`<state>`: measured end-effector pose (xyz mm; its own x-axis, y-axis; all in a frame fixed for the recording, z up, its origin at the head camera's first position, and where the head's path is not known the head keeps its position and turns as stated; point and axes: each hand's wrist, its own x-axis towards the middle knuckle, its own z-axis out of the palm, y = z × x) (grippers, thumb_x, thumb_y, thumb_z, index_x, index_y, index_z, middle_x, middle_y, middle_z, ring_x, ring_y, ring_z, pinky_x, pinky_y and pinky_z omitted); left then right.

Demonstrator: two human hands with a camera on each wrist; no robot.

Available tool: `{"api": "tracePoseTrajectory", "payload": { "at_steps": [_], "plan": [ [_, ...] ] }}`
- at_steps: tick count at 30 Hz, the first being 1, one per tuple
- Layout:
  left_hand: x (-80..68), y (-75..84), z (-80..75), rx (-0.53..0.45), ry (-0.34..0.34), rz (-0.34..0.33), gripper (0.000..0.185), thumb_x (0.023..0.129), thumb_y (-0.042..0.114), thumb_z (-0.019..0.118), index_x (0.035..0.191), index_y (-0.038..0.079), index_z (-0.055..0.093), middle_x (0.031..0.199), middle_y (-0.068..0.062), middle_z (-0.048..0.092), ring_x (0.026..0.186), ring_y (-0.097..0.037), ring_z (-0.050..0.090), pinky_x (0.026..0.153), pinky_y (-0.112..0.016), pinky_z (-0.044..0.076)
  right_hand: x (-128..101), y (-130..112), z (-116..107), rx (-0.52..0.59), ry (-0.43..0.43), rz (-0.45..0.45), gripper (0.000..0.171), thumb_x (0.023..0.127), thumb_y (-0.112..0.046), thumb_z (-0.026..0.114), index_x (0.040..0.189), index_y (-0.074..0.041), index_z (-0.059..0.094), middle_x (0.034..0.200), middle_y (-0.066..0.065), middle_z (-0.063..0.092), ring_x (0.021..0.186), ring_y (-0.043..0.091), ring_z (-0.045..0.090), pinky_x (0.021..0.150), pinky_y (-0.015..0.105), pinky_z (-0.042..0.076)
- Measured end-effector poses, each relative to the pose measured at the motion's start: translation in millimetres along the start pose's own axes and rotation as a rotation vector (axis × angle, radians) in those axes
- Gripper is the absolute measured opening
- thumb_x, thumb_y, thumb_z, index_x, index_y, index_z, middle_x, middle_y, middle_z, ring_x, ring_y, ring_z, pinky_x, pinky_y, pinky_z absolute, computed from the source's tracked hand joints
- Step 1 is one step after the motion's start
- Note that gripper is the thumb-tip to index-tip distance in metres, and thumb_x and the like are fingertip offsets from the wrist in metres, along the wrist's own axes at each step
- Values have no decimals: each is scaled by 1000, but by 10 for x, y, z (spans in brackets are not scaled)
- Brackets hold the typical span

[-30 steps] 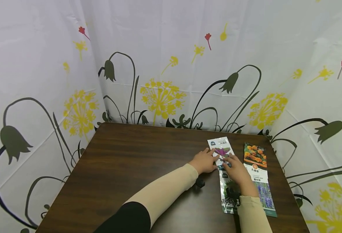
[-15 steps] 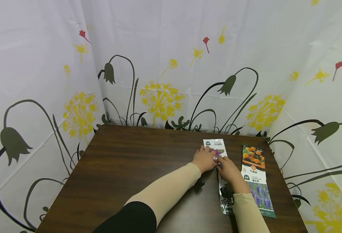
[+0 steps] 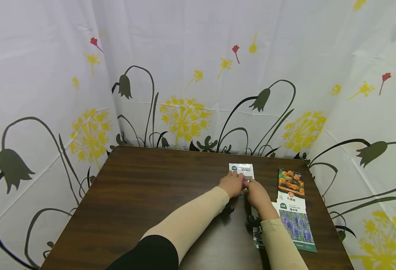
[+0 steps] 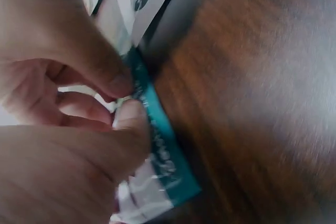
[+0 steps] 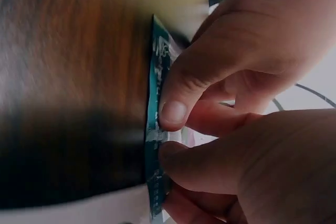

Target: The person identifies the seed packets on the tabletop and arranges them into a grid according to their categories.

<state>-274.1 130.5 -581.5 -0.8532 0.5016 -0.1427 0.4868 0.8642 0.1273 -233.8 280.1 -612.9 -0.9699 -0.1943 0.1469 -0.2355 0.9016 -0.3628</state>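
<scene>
Both hands hold a white seed packet (image 3: pixel 241 169) with a purple plant picture, lying toward the back of the table. My left hand (image 3: pixel 230 184) pinches the left part of its near edge. Beside it my right hand (image 3: pixel 258 197) pinches the same edge, the two thumbs close together. In the left wrist view the left thumb lies on the packet's teal strip (image 4: pixel 170 161). The right thumb presses that strip (image 5: pixel 152 98) in the right wrist view. A dark seed packet (image 3: pixel 256 234) lies under the right forearm, mostly hidden.
To the right lie a seed packet with orange flowers (image 3: pixel 290 182) and one with purple flower spikes (image 3: pixel 297 225), the second overlapping the first. The brown wooden table (image 3: pixel 144 187) ends at a flower-printed white curtain (image 3: pixel 184 45).
The white packet has slid left, off the dark packet, and turned straighter. Both hands moved left with it; spread fingers on its face have become a pinch at its near edge.
</scene>
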Motion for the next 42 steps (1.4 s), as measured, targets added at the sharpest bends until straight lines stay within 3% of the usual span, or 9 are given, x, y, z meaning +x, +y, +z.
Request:
{"api": "tracePoseTrajectory", "payload": {
  "at_steps": [5, 9, 14, 18, 25, 33, 35, 38, 42],
  "plan": [
    [16, -46, 34, 83, 0, -4, 68, 101, 50, 75, 157, 17, 56, 152, -8, 58, 144, -30, 54, 99, -43, 63, 62, 158, 286, 2, 31, -19, 37, 82, 7, 74, 110, -16, 81, 114, 17, 75, 102, 43, 73, 88, 62, 58],
    [-71, -16, -62, 99, -21, -2, 62, 103, 42, 73, 154, 10, 60, 157, -11, 55, 149, -30, 50, 112, -37, 56, 85, 275, 479, 24, 46, -16, 40, 79, 9, 73, 112, -14, 82, 114, 16, 75, 102, 44, 73, 89, 61, 59],
    [-150, -6, -148, 34, -111, 31, 63, 105, 31, 73, 158, 3, 55, 176, -18, 36, 168, -34, 29, 132, -37, 36, 40, 207, 512, 52, 56, -8, 41, 77, 14, 70, 107, -12, 82, 110, 14, 77, 104, 44, 73, 94, 63, 58],
    [-136, -44, -143, -19, -185, 51, 74, 101, 26, 78, 162, -2, 47, 178, -22, 30, 170, -40, 18, 137, -41, 24, -31, 103, 457, 67, 59, -11, 42, 80, 13, 69, 111, -13, 82, 113, 12, 77, 108, 40, 73, 96, 58, 58],
    [-160, -115, -126, -78, -198, 24, 82, 100, 28, 80, 165, -2, 39, 177, -32, 23, 170, -44, 16, 137, -42, 26, -73, 3, 503, 71, 84, 6, 39, 85, 8, 72, 115, -15, 82, 122, 14, 77, 117, 44, 72, 100, 62, 57],
    [-252, -136, -153, 63, -199, 88, 89, 96, 45, 84, 163, 1, 46, 173, -19, 42, 168, -44, 23, 138, -45, 22, -165, -248, 360, 8, 90, -35, 34, 79, 3, 82, 107, -15, 81, 92, 7, 67, 85, 32, 64, 71, 50, 52],
    [-282, -147, -143, 74, -177, 86, 84, 98, 44, 83, 161, 2, 48, 172, -20, 44, 167, -42, 27, 136, -42, 28, -210, -359, 277, 8, 99, -41, 31, 80, 1, 83, 106, -15, 80, 89, 7, 64, 81, 30, 62, 67, 49, 50],
    [-315, -178, -135, 52, -138, 55, 69, 103, 38, 77, 158, 4, 52, 168, -23, 46, 164, -39, 34, 123, -40, 48, -242, -521, 174, -2, 70, -38, 24, 84, -1, 85, 104, -13, 80, 90, 8, 65, 82, 32, 63, 69, 52, 52],
    [-318, -202, -122, 21, -79, -8, 46, 112, 27, 64, 154, 10, 57, 162, -22, 51, 156, -34, 46, 96, -42, 65, -209, -445, 356, -25, 79, -68, 19, 86, -7, 86, 103, -12, 79, 98, 10, 70, 91, 36, 67, 82, 54, 58]
  ]
}}
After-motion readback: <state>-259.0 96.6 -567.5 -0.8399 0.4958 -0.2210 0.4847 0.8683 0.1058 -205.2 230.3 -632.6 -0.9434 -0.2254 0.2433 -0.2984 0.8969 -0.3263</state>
